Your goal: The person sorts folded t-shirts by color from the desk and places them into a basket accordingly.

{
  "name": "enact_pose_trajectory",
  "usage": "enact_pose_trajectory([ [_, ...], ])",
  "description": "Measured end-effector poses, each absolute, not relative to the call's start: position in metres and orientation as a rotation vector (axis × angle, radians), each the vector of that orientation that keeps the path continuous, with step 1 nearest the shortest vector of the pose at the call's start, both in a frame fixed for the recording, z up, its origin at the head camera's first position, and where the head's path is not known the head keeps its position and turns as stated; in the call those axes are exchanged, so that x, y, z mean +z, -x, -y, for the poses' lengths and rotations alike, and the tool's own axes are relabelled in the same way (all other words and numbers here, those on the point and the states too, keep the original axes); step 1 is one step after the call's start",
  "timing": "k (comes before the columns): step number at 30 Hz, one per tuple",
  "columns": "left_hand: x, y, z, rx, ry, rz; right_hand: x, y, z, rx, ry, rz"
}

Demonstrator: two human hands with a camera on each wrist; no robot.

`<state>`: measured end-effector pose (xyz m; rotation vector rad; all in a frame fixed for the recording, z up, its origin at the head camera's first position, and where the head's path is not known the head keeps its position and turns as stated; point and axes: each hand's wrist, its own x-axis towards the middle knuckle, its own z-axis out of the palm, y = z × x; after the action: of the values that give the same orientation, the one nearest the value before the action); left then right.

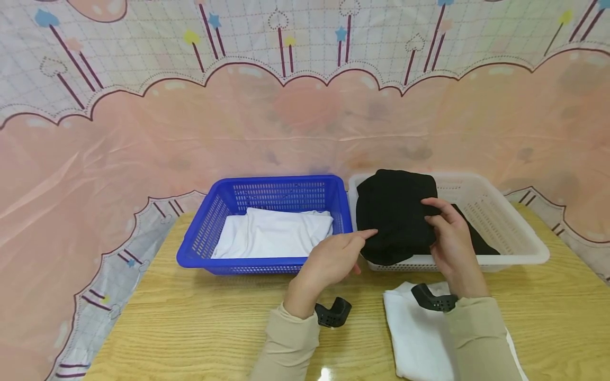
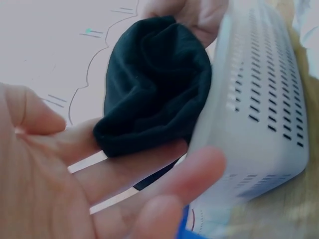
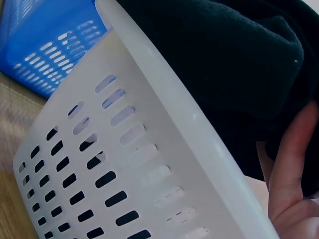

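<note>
A folded black cloth (image 1: 397,217) is held up over the left part of the white basket (image 1: 517,233). My right hand (image 1: 452,246) grips its right edge; in the right wrist view a finger (image 3: 294,149) lies against the dark fabric. At the cloth's lower left corner is my left hand (image 1: 331,259), its fingers extended and touching the fabric. The left wrist view shows those fingers (image 2: 134,174) fairly straight along the end of the black roll, with the thumb apart. Another black piece (image 1: 478,238) lies inside the white basket, partly hidden by the right hand.
To the left stands a blue basket (image 1: 193,246) with folded white cloths (image 1: 281,233) inside. A white cloth (image 1: 414,333) lies on the wooden table (image 1: 200,328) in front of the white basket, beneath the right forearm. A patterned curtain (image 1: 305,121) hangs behind both baskets.
</note>
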<state>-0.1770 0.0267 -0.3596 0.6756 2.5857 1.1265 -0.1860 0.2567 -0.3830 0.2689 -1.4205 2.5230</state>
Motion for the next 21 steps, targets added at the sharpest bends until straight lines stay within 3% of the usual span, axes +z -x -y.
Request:
enact_pose_trajectory([
  [21, -0.363, 0.174, -0.045, 1.131, -0.575, -2.870, -0.383, 0.187, -0.259, 2.500, -0.290, 1.434],
])
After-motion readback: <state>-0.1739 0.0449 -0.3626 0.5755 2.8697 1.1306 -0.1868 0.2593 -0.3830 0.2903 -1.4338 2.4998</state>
